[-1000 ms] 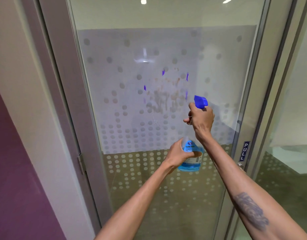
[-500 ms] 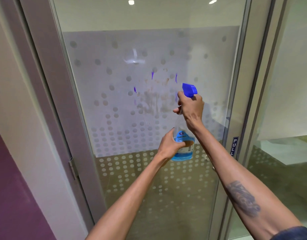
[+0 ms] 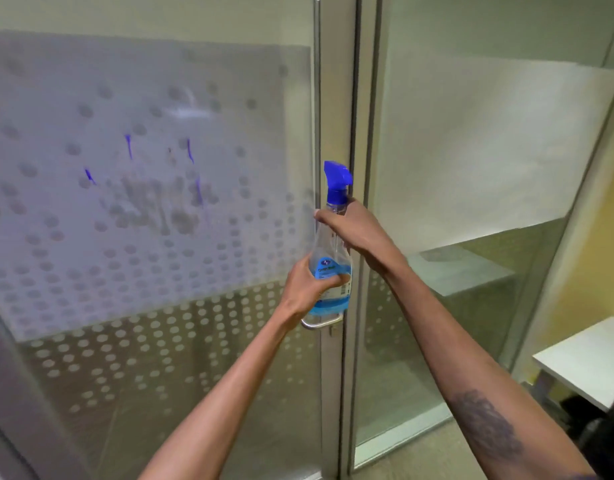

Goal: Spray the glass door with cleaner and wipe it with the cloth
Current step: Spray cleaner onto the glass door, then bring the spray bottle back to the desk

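Note:
The glass door (image 3: 136,323) fills the left half of the head view, frosted with a dot pattern. Purple streaks and a smeared patch (image 3: 153,199) mark its middle. A clear spray bottle (image 3: 333,244) with blue liquid and a blue trigger head stands upright in front of the door's right edge. My left hand (image 3: 307,289) grips the bottle's lower body. Around the neck, just below the trigger head, my right hand (image 3: 354,230) is wrapped. No cloth is in view.
A metal door handle (image 3: 321,323) sticks out just below the bottle on the door frame (image 3: 336,81). A fixed glass panel (image 3: 472,202) stands to the right. A white table (image 3: 589,358) sits at the lower right by a yellow wall.
The view has swung right, so the smeared patch now lies left of the bottle. My right hand has slid from the trigger down to the bottle's neck.

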A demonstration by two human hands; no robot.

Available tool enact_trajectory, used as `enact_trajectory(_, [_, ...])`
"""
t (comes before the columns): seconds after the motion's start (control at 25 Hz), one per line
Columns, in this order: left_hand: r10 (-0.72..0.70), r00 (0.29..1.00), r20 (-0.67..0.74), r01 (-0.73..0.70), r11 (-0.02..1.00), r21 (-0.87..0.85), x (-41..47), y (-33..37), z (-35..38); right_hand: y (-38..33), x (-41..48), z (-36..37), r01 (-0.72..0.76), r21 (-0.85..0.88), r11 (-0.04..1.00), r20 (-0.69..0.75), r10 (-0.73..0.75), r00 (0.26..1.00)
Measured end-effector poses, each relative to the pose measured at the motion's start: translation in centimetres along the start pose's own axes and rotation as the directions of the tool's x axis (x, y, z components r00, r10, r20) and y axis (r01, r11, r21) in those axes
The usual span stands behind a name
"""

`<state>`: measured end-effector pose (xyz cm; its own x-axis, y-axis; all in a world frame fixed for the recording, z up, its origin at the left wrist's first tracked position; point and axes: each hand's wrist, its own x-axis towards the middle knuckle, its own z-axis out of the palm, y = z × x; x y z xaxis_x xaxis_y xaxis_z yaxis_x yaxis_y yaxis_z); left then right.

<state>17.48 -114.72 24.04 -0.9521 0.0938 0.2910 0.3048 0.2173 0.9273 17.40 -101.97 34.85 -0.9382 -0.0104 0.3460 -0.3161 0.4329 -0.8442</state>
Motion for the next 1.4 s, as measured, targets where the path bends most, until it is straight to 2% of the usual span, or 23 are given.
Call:
enact_trajectory(0.12, [0.006,0.995,0.100,-0.001,0.999,-0.047,1.1,0.7,7.6,3.3,-0.8,-6.8,-0.035,-0.107,0.994,-0.050,0.030,0.998])
enact_trajectory(0.28, [0.018,0.970,0.244,0.001,0.997,-0.077,3.0,1.7,18.2,8.6,-2.0,-15.8,-0.111,-0.166,0.980,-0.196,0.078,0.977])
enact_trajectory(0.52, [0.089,0.874,0.477,-0.028,0.991,-0.134,6.7,2.4,35.7,17.7,-3.5,-28.7,-0.248,-0.222,0.943,-0.424,0.136,0.895])
enact_trajectory(0.64, [0.157,0.763,0.627,-0.075,0.985,-0.155,9.2,3.4,44.8,22.3,-3.3,-35.9,-0.338,-0.256,0.905,-0.526,0.163,0.834])
enact_trajectory(0.76, [0.160,0.635,0.755,-0.033,0.983,-0.181,12.5,3.7,53.9,26.8,-2.4,-43.1,-0.450,-0.262,0.854,-0.590,0.227,0.775])
enact_trajectory(0.92, [0.163,0.506,0.847,-0.021,0.984,-0.177,16.6,3.3,65.3,32.4,-0.9,-51.5,-0.585,-0.240,0.775,-0.626,0.337,0.703])
enact_trajectory(1.2, [0.169,0.423,0.890,-0.058,0.985,-0.160,19.1,3.3,81.8,41.6,-1.3,-62.5,-0.684,-0.095,0.723,-0.753,0.398,0.524])
enact_trajectory(1.28, [0.177,0.433,0.884,-0.104,0.984,-0.146,19.7,3.6,85.8,44.5,-1.4,-65.6,-0.687,-0.069,0.724,-0.786,0.384,0.484])
enact_trajectory(1.4, [0.163,0.487,0.858,-0.111,0.986,-0.124,20.6,3.9,91.3,49.1,-1.4,-69.8,-0.681,-0.048,0.731,-0.819,0.361,0.446])
